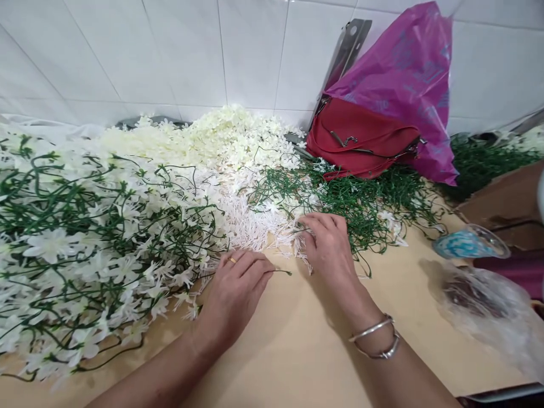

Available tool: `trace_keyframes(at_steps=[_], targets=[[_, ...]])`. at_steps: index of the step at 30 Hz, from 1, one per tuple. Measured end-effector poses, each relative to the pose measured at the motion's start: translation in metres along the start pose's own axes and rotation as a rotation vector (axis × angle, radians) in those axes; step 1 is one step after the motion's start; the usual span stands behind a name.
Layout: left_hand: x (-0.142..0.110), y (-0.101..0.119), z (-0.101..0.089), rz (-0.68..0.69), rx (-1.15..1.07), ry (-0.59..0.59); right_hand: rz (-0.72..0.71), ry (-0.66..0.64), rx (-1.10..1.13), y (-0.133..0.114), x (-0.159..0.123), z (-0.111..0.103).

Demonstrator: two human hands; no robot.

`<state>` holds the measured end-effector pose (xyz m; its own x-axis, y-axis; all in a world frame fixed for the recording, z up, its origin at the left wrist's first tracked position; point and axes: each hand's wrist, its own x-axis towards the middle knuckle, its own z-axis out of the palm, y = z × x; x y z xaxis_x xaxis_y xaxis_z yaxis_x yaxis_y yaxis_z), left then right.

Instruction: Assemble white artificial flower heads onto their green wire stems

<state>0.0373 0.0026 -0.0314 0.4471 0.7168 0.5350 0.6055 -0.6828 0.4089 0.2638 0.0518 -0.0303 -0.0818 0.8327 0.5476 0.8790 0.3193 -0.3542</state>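
The left hand (236, 289), a ring on one finger, pinches a thin stem (281, 271) between thumb and fingertips. The stem points toward the right hand, its small green tip lying just above the tan tabletop (276, 351) in the gap between the hands. The right hand (329, 243), with silver-coloured bangles (376, 337) at the wrist, curls its fingers at the near edge of a pile of thin white strands (246, 221); whether it grips one cannot be told. These strands spread just beyond both hands, some of them reaching under the right fingers.

To the left of the left hand, a large heap of white artificial flowers (127, 226) on green stems covers the table. Beyond the strands, near the tiled wall (182, 51), is a mound of cream blossoms (233, 133). Just beyond and to the right of the right hand lies a tangle of green stems (361, 209), with a red handbag (361, 136) resting at its far side. A purple plastic bag (408, 85) stands behind the handbag, beside a metal bracket (346, 51). Well to the right of the right hand are a clear cup (470, 243) with blue-and-white patterning, lying on its side, and a crumpled transparent bag (488, 311) with something dark inside. A piece of brown cardboard (505, 204) is beyond the cup.
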Motion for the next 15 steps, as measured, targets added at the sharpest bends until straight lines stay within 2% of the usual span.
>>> trace_keyframes(at_steps=[2, 5, 8, 15], targets=[[0.0, -0.001, 0.002, -0.036, -0.104, -0.011, -0.062, 0.031, 0.028, -0.005, 0.0, -0.001], [-0.002, -0.002, 0.005, -0.083, -0.205, -0.056, -0.137, -0.056, 0.09, -0.013, -0.001, 0.002], [-0.003, -0.003, 0.006, -0.119, -0.255, -0.075, -0.136, -0.11, 0.137, -0.018, -0.002, 0.004], [-0.001, -0.002, 0.002, -0.101, -0.276, -0.059, -0.035, 0.144, 0.279, -0.027, 0.001, -0.011]])
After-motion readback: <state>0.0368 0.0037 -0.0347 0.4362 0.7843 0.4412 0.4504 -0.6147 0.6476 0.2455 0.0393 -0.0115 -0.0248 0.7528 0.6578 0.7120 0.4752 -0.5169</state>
